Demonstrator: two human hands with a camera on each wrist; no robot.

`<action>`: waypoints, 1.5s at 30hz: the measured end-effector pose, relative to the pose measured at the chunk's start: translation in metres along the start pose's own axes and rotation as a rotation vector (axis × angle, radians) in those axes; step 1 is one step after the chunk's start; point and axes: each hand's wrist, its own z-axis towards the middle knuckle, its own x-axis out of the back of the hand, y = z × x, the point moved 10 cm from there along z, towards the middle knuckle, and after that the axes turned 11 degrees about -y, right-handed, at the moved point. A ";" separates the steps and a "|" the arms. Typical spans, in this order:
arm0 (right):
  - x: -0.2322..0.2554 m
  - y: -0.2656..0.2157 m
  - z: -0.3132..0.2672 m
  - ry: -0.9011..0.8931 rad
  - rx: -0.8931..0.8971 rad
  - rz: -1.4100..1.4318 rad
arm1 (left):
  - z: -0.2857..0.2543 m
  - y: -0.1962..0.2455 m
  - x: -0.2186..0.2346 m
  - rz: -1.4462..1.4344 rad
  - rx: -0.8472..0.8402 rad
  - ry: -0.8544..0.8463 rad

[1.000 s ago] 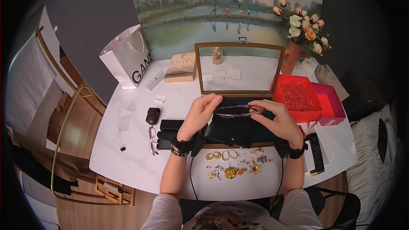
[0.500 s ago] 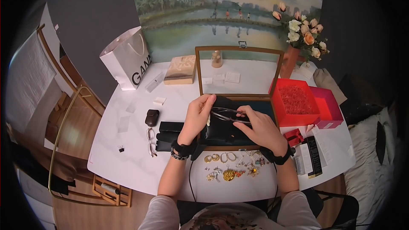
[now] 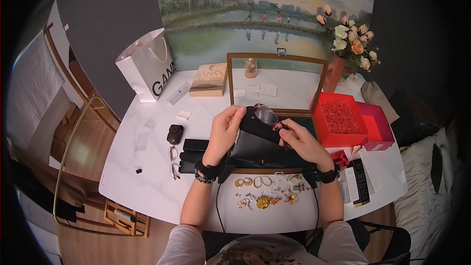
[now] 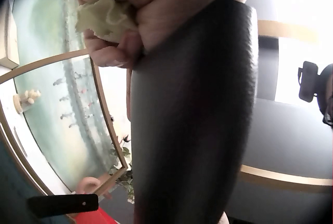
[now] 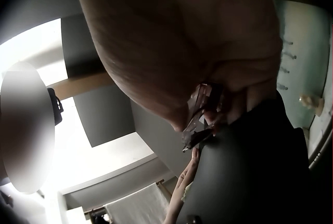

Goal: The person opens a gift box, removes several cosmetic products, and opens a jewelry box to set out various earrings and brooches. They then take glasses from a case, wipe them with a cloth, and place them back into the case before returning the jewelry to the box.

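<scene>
My left hand [image 3: 224, 132] grips a black leather glasses case [image 3: 248, 150] with its flap raised and a snap showing. A crumpled pale yellowish scrap [image 4: 106, 18] is tucked in the same fingers. My right hand [image 3: 306, 143] pinches a pair of dark-framed glasses [image 3: 266, 116], tilted, one lens overlapping the case flap in the head view. Close up in the right wrist view, part of the glasses [image 5: 200, 110] shows between thumb and fingers, right at the black case [image 5: 250, 167]. Both hands are over a wooden box [image 3: 255, 171] whose glazed lid stands raised.
Rows of jewellery [image 3: 264, 201] lie before the box. On the left are another pair of glasses [image 3: 173, 163], a small brown case [image 3: 174, 134] and black cases [image 3: 194, 157]. A red box [image 3: 341, 118] with shredded filling sits right, near a flower vase [image 3: 335, 72].
My right hand has moved left and turned the glasses from lying across to tilted, lens showing. The case flap is more visible now; my left hand has barely moved.
</scene>
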 end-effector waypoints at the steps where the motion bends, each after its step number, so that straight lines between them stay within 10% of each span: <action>1: 0.004 -0.002 0.000 0.041 0.014 -0.066 | 0.000 0.001 -0.002 -0.001 0.000 0.000; 23: 0.012 -0.074 -0.031 0.621 0.332 -0.786 | -0.004 -0.022 -0.014 -0.171 0.172 0.011; 27: 0.009 -0.072 -0.029 0.619 0.334 -0.846 | -0.014 -0.020 -0.024 -0.061 0.358 -0.086; 33: 0.012 -0.069 -0.034 0.641 0.509 -0.826 | -0.007 0.007 -0.035 0.151 0.066 -0.330; 36: 0.009 -0.074 -0.037 0.644 0.550 -0.818 | -0.014 -0.008 -0.045 -0.020 0.207 -0.530; 40: -0.008 -0.078 -0.034 0.525 0.562 -0.901 | 0.001 -0.043 -0.033 -0.024 -0.018 -0.267; 42: -0.017 -0.076 -0.031 0.473 0.575 -0.951 | -0.008 -0.053 -0.040 -0.037 0.423 -0.355; 45: -0.023 -0.075 -0.029 0.464 0.619 -0.950 | -0.004 -0.068 -0.042 0.042 0.287 -0.318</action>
